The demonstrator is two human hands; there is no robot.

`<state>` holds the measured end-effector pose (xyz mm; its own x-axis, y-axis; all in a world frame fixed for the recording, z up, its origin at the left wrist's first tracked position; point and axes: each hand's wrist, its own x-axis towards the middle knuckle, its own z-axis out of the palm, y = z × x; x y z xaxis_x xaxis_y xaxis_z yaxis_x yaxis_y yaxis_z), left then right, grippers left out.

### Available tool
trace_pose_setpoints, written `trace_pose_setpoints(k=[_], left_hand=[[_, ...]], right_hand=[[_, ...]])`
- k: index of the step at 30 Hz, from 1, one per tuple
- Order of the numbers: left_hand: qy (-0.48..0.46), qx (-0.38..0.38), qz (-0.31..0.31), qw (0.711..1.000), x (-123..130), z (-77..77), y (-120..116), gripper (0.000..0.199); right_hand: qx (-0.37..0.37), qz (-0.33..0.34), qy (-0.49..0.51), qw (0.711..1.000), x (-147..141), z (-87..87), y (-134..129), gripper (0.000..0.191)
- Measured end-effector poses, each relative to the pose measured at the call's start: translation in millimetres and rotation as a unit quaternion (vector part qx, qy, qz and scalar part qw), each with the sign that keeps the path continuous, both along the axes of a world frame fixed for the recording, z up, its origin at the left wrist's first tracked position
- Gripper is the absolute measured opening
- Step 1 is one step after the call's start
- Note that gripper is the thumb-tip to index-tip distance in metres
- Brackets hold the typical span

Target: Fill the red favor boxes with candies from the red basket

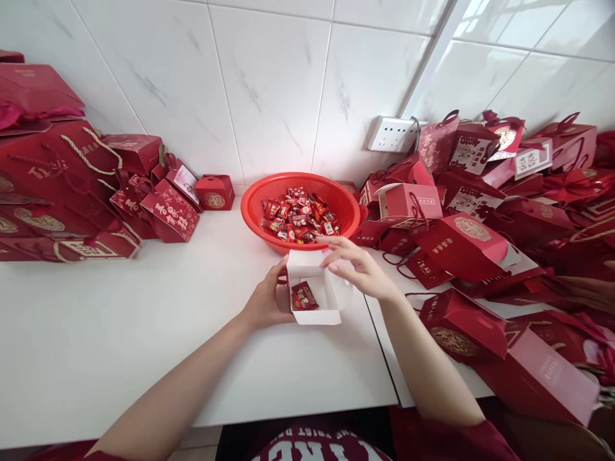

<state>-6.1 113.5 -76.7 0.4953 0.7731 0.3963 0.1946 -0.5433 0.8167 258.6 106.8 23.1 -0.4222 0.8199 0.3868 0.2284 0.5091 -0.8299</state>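
Note:
An open gift box [329, 306] with a white inside sits at the middle of the white table, its flap raised at the far side. One red wrapped candy [304, 296] lies in it. My left hand [270, 298] grips the box along its left side. Over the box's right far edge hovers my right hand [358, 269], fingers stretched out and apart, with nothing seen in them; whether a fingertip touches the flap is unclear. Just beyond stands a red plastic basket [250, 208] holding many red wrapped candies [300, 218].
Red gift boxes and bags [81, 186] are piled at the left. More red boxes [473, 237] crowd the right side, some with ribbon handles. A power strip [393, 134] is on the tiled wall. A seam [382, 346] crosses the table to the right. Another person's hand [590, 291] shows at the right edge.

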Motion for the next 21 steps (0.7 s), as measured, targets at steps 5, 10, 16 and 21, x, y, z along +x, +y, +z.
trace_pose_setpoints(k=[5, 10, 16, 21], left_hand=[[0.006, -0.059, -0.013, 0.998, 1.0, 8.0, -4.2, 0.124], [0.065, 0.103, 0.049, 0.991, -13.3, 24.8, -5.2, 0.096], [0.054, 0.227, 0.267, 0.935, -15.7, 98.4, 31.4, 0.041], [0.177, 0.012, 0.317, 0.932, 11.5, 144.6, 127.4, 0.029]], right_hand=[[-0.03, -0.038, 0.029, 0.998, 3.9, -49.9, -18.9, 0.019], [0.032, -0.13, 0.101, 0.986, -4.8, -70.6, -21.1, 0.02], [0.109, -0.243, 0.097, 0.959, -14.2, -74.6, -25.5, 0.025], [0.169, -0.275, 0.079, 0.943, -8.6, -75.9, -25.2, 0.034]])
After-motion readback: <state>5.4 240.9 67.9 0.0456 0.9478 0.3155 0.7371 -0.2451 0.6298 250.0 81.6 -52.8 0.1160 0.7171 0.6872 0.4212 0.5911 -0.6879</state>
